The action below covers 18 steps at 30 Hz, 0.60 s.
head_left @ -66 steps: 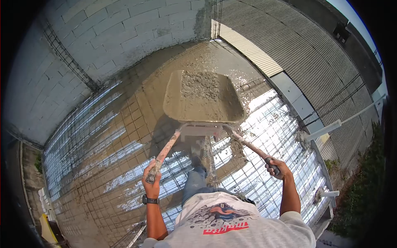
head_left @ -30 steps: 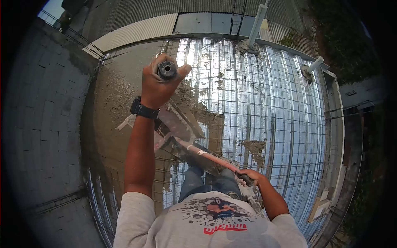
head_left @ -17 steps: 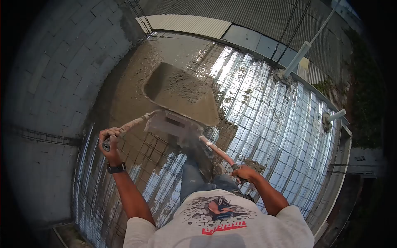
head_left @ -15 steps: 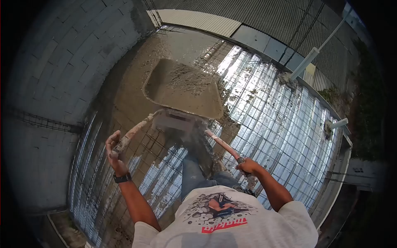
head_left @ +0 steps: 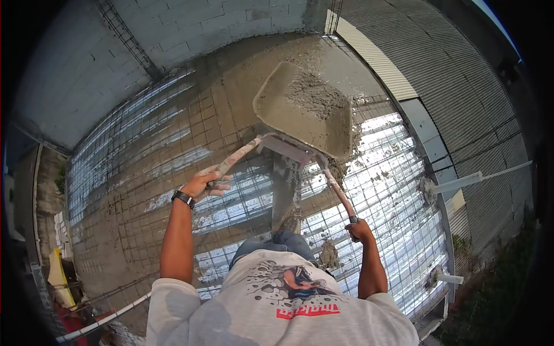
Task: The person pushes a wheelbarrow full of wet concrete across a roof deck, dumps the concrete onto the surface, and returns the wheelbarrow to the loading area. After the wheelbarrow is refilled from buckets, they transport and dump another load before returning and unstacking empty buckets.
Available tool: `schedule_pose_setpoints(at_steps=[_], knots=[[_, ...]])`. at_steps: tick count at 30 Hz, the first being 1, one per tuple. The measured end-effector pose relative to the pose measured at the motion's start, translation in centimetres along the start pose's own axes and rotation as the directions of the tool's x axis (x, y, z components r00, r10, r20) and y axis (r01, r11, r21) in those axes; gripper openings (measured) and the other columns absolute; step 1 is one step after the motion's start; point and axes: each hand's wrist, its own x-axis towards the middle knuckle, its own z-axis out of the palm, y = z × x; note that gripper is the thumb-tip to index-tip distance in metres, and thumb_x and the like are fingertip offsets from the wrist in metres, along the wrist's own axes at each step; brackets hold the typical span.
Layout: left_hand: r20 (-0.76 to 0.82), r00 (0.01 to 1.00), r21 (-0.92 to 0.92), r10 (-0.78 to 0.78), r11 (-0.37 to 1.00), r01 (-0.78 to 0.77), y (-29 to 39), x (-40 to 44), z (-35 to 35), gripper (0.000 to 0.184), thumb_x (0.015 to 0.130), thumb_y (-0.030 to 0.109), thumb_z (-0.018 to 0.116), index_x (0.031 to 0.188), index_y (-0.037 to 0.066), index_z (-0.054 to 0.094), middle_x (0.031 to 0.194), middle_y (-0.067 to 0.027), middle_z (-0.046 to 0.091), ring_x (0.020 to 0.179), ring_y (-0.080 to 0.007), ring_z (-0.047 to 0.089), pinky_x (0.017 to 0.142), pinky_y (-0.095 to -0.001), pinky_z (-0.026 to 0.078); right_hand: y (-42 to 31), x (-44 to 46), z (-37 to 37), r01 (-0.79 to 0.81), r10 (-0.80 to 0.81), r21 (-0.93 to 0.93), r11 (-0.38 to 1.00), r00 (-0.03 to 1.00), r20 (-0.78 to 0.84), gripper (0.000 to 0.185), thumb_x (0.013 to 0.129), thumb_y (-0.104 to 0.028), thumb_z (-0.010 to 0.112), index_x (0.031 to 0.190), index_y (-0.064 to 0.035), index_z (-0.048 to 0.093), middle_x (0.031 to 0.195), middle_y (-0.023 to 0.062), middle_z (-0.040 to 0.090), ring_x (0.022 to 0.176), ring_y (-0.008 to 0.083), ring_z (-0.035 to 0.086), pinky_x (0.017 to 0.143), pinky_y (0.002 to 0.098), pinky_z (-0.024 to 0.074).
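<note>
A mortar-caked wheelbarrow [head_left: 271,109] stands ahead of me, its tray tilted forward with wet concrete [head_left: 317,98] inside. My right hand [head_left: 361,230] is wrapped round the grip of its right handle [head_left: 340,190]. At the left handle [head_left: 239,154], my left hand [head_left: 205,183] touches the grip end, which lies between thumb and fingers. Those fingers are stretched out and apart rather than closed round it. A dark watch sits on the left wrist. The wheel is hidden beneath the tray.
Steel mesh [head_left: 381,230] covers shiny corrugated decking underfoot. Fresh concrete [head_left: 231,75] spreads up to a grey block wall [head_left: 196,26]. White pipes [head_left: 459,183] stick up along the right edge, beside a corrugated roof [head_left: 427,46]. A white pipe [head_left: 109,317] crosses at the lower left.
My view has swung left, so the wheelbarrow sits farther right in the picture. The left fingers have moved from upright beside the grip to stretched across beneath it. My right hand keeps its hold.
</note>
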Motion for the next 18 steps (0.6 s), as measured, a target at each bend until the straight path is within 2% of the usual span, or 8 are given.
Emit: schedule_pose_setpoints(at_steps=[5, 6, 10, 12, 13, 14, 15, 18], knots=[[0.052, 0.998, -0.091, 0.018, 0.996, -0.013, -8.6, -6.8, -1.6, 0.059, 0.092, 0.022, 0.056, 0.140, 0.004, 0.027, 0.114, -0.0167, 0.057, 0.087, -0.0214, 0.067, 0.068, -0.0295, 0.059, 5.8, -3.4, 1.8, 0.021, -0.023, 0.061, 0.998, 0.999, 0.038, 0.015, 0.075, -0.006, 0.067, 0.074, -0.0027, 0.053, 0.054, 0.0062, 0.053, 0.040, 0.0148, 0.049, 0.035, 0.0315, 0.0359], [0.076, 0.997, -0.110, 0.026, 0.994, -0.017, -10.5, -8.6, -1.6, 0.060, 0.092, 0.022, 0.056, 0.140, 0.005, 0.026, 0.115, -0.0169, 0.057, 0.086, -0.0211, 0.067, 0.068, -0.0296, 0.059, 6.9, -4.5, 2.2, 0.022, -0.022, 0.002, 1.000, 1.000, 0.004, 0.016, 0.075, -0.005, 0.067, 0.071, -0.0035, 0.051, 0.053, 0.0053, 0.051, 0.039, 0.0142, 0.048, 0.034, 0.0308, 0.0352], [-0.014, 1.000, -0.273, 0.025, 0.962, -0.028, -19.7, -18.0, -1.0, 0.063, 0.090, 0.019, 0.060, 0.141, 0.005, 0.025, 0.115, -0.0170, 0.057, 0.083, -0.0199, 0.067, 0.063, -0.0277, 0.058, 11.5, -11.7, 4.3, -0.011, 0.012, -0.049, 0.999, 1.000, 0.023, 0.016, 0.076, -0.005, 0.066, 0.070, -0.0053, 0.051, 0.052, 0.0039, 0.050, 0.038, 0.0132, 0.047, 0.032, 0.0298, 0.0349], [-0.065, 0.997, -0.261, -0.035, 0.965, 0.017, -23.7, -22.8, -1.1, 0.062, 0.087, 0.018, 0.062, 0.138, 0.005, 0.030, 0.110, -0.0143, 0.059, 0.074, -0.0152, 0.065, 0.055, -0.0245, 0.054, 14.7, -15.1, 6.0, -0.019, 0.018, -0.057, 0.998, 1.000, -0.008, 0.017, 0.076, -0.005, 0.067, 0.070, -0.0055, 0.051, 0.053, 0.0036, 0.050, 0.038, 0.0129, 0.047, 0.033, 0.0296, 0.0345], [-0.068, 0.995, -0.239, -0.068, 0.970, 0.050, -26.1, -25.1, -1.5, 0.059, 0.087, 0.018, 0.063, 0.136, 0.005, 0.033, 0.106, -0.0127, 0.060, 0.071, -0.0135, 0.064, 0.052, -0.0237, 0.052, 14.9, -18.0, 7.0, -0.089, 0.086, -0.127, 0.988, 0.996, -0.029, 0.016, 0.074, -0.005, 0.069, 0.075, -0.0058, 0.053, 0.055, 0.0023, 0.051, 0.042, 0.0127, 0.048, 0.038, 0.0306, 0.0378], [-0.075, 0.991, -0.217, -0.106, 0.972, 0.088, -28.3, -27.3, -1.7, 0.057, 0.086, 0.018, 0.063, 0.134, 0.005, 0.036, 0.103, -0.0112, 0.061, 0.068, -0.0118, 0.063, 0.049, -0.0229, 0.050, 18.4, -18.2, 7.3, 0.011, -0.017, -0.204, 0.979, 0.999, -0.030, 0.016, 0.075, -0.004, 0.068, 0.074, -0.0059, 0.052, 0.055, 0.0026, 0.051, 0.041, 0.0128, 0.047, 0.036, 0.0300, 0.0368], [-0.146, 0.972, -0.195, -0.186, 0.968, 0.156, -31.3, -29.0, -2.1, 0.040, 0.085, 0.022, 0.065, 0.118, 0.006, 0.049, 0.085, -0.0042, 0.061, 0.055, -0.0072, 0.057, 0.042, -0.0219, 0.042, 19.6, -20.2, 7.7, -0.022, 0.019, -0.208, 0.978, 1.000, -0.017, 0.017, 0.075, -0.004, 0.068, 0.074, -0.0059, 0.050, 0.055, 0.0027, 0.050, 0.040, 0.0127, 0.047, 0.035, 0.0297, 0.0364], [-0.322, 0.899, -0.080, -0.296, 0.955, 0.286, -36.3, -35.8, -0.3, 0.034, 0.083, 0.032, 0.066, 0.101, 0.005, 0.056, 0.074, -0.0001, 0.056, 0.049, -0.0054, 0.051, 0.038, -0.0201, 0.037, 22.2, -26.9, 9.7, -0.056, 0.048, -0.217, 0.975, 0.998, -0.039, 0.020, 0.075, -0.002, 0.067, 0.072, -0.0058, 0.047, 0.053, 0.0025, 0.049, 0.038, 0.0124, 0.046, 0.033, 0.0293, 0.0356]])
